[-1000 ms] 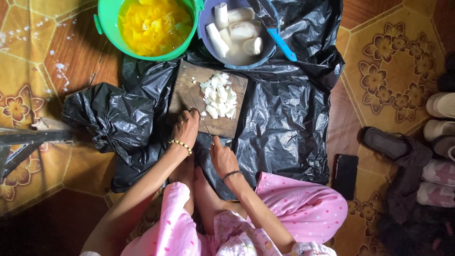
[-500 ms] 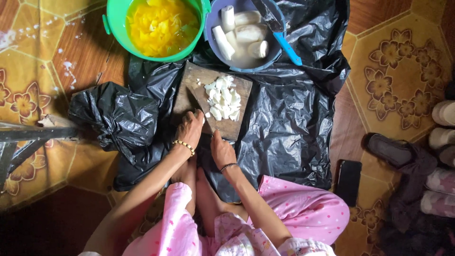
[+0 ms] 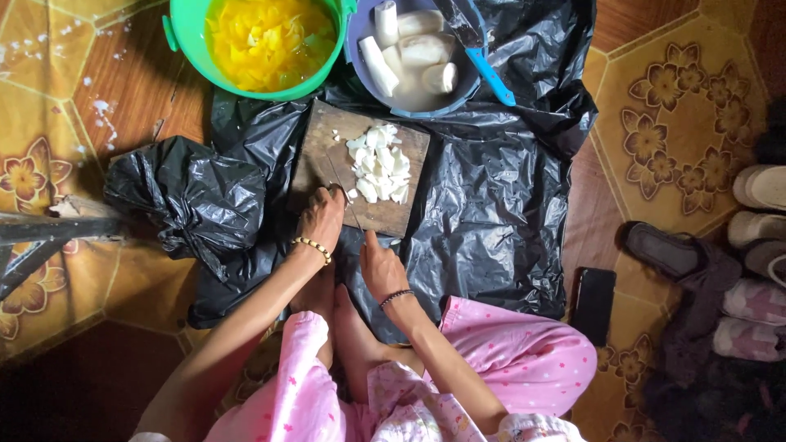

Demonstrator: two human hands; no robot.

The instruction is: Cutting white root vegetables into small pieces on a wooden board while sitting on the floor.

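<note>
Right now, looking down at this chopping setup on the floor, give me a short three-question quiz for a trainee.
1. True or false: the green bucket holds yellow pieces in liquid.
2. Where does the pile of white chopped pieces lie? A) in the purple basin B) on the wooden cutting board C) on the tied black bag
3. Which hand rests on the near edge of the board, and what is on its wrist?

Key
1. True.
2. B.
3. The left hand, wearing a beaded bracelet; the right hand lies just below the board.
</note>
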